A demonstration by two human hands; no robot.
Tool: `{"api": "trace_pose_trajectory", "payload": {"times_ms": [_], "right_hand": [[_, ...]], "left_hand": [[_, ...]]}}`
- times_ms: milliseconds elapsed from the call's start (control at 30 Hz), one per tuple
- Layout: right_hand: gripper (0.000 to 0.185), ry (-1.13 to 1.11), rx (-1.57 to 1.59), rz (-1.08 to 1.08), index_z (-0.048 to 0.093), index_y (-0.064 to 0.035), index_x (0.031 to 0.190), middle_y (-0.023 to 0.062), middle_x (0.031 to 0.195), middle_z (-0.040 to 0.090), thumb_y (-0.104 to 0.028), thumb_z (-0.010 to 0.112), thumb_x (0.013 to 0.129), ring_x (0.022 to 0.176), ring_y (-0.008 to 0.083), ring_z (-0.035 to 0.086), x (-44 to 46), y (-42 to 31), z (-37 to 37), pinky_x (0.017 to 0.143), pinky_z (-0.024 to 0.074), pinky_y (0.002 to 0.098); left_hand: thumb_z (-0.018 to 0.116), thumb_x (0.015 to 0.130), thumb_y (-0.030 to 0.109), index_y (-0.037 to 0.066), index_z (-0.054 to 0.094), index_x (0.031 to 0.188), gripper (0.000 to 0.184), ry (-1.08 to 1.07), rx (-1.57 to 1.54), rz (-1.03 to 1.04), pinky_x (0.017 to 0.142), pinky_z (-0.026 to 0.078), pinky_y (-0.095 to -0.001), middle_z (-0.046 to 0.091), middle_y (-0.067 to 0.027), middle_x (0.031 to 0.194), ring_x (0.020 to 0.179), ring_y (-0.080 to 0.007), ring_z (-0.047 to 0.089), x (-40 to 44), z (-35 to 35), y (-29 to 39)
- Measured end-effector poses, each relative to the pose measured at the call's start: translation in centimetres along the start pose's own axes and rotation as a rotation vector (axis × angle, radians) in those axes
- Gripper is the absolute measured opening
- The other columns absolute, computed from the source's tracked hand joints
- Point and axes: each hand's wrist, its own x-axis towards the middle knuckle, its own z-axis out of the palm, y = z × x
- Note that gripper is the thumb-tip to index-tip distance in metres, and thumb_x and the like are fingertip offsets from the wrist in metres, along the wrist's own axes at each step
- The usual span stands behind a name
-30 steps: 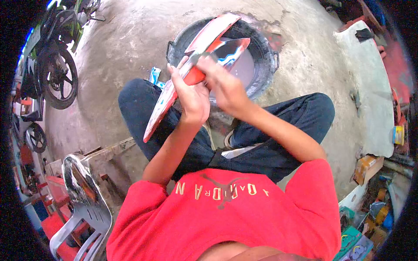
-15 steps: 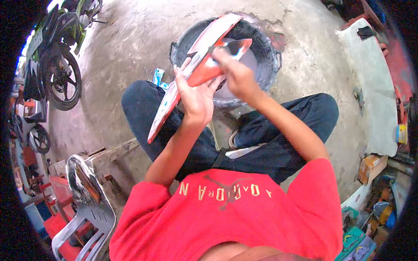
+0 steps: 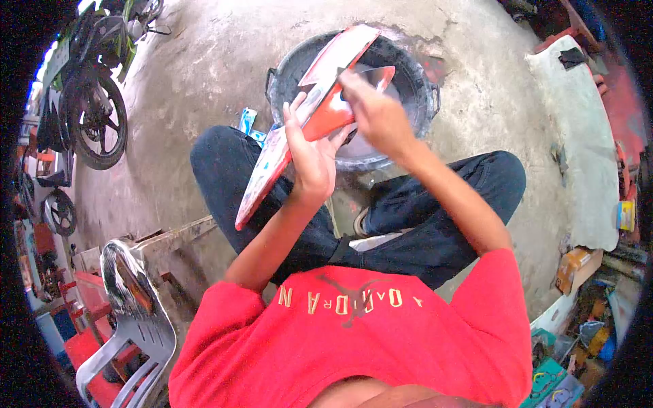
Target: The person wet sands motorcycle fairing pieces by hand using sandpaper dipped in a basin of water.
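Note:
A long, pointed motorcycle body panel, red with worn whitish patches, lies slantwise over a round dark basin. My left hand supports the panel from below, its thumb and fingers around the middle part. On the panel's upper face, my right hand is closed and slightly blurred. A small dark piece, which looks like sandpaper, shows at its fingertips; most of it is hidden. Cloudy, greyish liquid appears in the basin beneath the panel.
My bent legs flank the basin on the concrete floor. A blue-and-white packet lies beside my left knee. Motorcycle wheels stand at left, above a grey plastic chair. A large pale panel and a cardboard box are at right.
My right hand has shifted slightly right and up along the panel. The panel's lower tip has moved a little right and down, with my left hand still holding it.

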Motion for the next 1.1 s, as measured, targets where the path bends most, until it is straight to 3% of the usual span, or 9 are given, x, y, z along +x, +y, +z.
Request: {"api": "trace_pose_trajectory", "payload": {"times_ms": [167, 300, 433, 500, 633, 767, 800, 933, 1100], "right_hand": [[0.038, 0.016, 0.054, -0.278, 0.062, -0.0030, 0.128, 0.0193, 0.127, 0.064, -0.003, 0.055, 0.091, 0.119, 0.0336, 0.063, -0.2, -1.8, -1.2, 0.103, 0.0488, 0.0397], [0.034, -0.216, -0.026, 0.117, 0.064, -0.0055, 0.124, 0.0162, 0.123, 0.066, -0.004, 0.057, 0.090, 0.116, 0.0321, 0.064, 2.0, 0.1, -3.8, 0.097, 0.0513, 0.0390], [0.036, -0.082, 0.163, -0.314, 0.063, -0.0079, 0.122, 0.0150, 0.124, 0.066, -0.012, 0.061, 0.087, 0.116, 0.0342, 0.064, 0.3, -4.6, -3.9, 0.096, 0.0524, 0.0414], [0.039, -0.171, 0.189, -0.266, 0.062, -0.0041, 0.126, 0.0183, 0.126, 0.065, 0.001, 0.053, 0.088, 0.119, 0.0341, 0.062, 0.8, -2.5, -4.3, 0.101, 0.0493, 0.0391], [0.040, -0.267, -0.059, 0.037, 0.061, -0.0069, 0.128, 0.0182, 0.122, 0.066, -0.001, 0.056, 0.088, 0.115, 0.0332, 0.064, 2.4, 1.6, -4.8, 0.097, 0.0508, 0.0389], [0.045, -0.198, 0.171, -0.287, 0.060, -0.0065, 0.129, 0.0196, 0.127, 0.063, 0.003, 0.052, 0.086, 0.119, 0.0354, 0.062, 0.4, -4.0, -5.5, 0.101, 0.0493, 0.0413], [0.045, -0.212, 0.187, -0.265, 0.060, -0.0066, 0.130, 0.0190, 0.127, 0.064, 0.003, 0.053, 0.087, 0.117, 0.0347, 0.063, 0.4, -3.3, -5.3, 0.098, 0.0506, 0.0407], [0.040, -0.244, -0.075, 0.124, 0.061, -0.0064, 0.128, 0.0164, 0.122, 0.067, 0.000, 0.054, 0.089, 0.112, 0.0312, 0.066, 1.9, 2.5, -4.7, 0.094, 0.0530, 0.0376], [0.041, -0.152, 0.104, -0.282, 0.062, -0.0057, 0.125, 0.0165, 0.125, 0.066, -0.002, 0.060, 0.085, 0.116, 0.0356, 0.063, 0.7, -3.9, -4.8, 0.100, 0.0499, 0.0423]], "left_hand": [[0.026, 0.104, 0.060, 0.011, 0.041, 0.144, 0.065, -0.130, 0.035, 0.011, 0.112, 0.038, -0.0514, 0.052, -0.0166, 0.142, 0.134, -0.0284, 0.050, 0.6, -1.0, -0.9], [0.024, 0.102, 0.065, 0.009, 0.031, 0.151, 0.075, -0.166, 0.332, 0.084, 0.111, 0.041, -0.0495, 0.046, -0.0157, 0.147, 0.134, -0.0291, 0.050, -0.1, -1.1, -1.7], [0.022, 0.101, 0.067, 0.010, 0.022, 0.156, 0.079, -0.278, 0.453, 0.137, 0.111, 0.040, -0.0470, 0.039, -0.0146, 0.152, 0.137, -0.0278, 0.045, 0.2, -2.3, -2.4], [0.021, 0.101, 0.068, 0.010, 0.017, 0.157, 0.081, -0.245, 0.533, 0.112, 0.113, 0.039, -0.0469, 0.036, -0.0156, 0.154, 0.139, -0.0278, 0.042, 0.1, -3.4, -3.2], [0.020, 0.100, 0.068, 0.008, 0.004, 0.159, 0.085, -0.243, 0.562, 0.161, 0.117, 0.032, -0.0449, 0.030, -0.0176, 0.156, 0.142, -0.0303, 0.037, -1.9, 0.2, -1.4], [0.017, 0.104, 0.061, 0.004, 0.002, 0.158, 0.080, -0.395, 0.728, 0.297, 0.120, 0.024, -0.0415, 0.027, -0.0174, 0.158, 0.146, -0.0299, 0.030, -0.7, -2.2, -1.5], [0.015, 0.105, 0.057, 0.003, 0.001, 0.158, 0.077, -0.381, 0.668, 0.274, 0.122, 0.015, -0.0395, 0.016, -0.0177, 0.162, 0.150, -0.0295, 0.020, -0.7, -2.3, -1.9], [0.016, 0.105, 0.058, 0.004, 0.000, 0.158, 0.078, -0.277, 0.609, 0.218, 0.121, 0.017, -0.0402, 0.018, -0.0180, 0.162, 0.148, -0.0296, 0.023, -0.5, -2.2, -2.4], [0.017, 0.105, 0.059, 0.006, 0.000, 0.159, 0.078, -0.284, 0.624, 0.237, 0.120, 0.020, -0.0410, 0.019, -0.0183, 0.161, 0.146, -0.0298, 0.026, 0.0, -2.7, -2.8]]}}
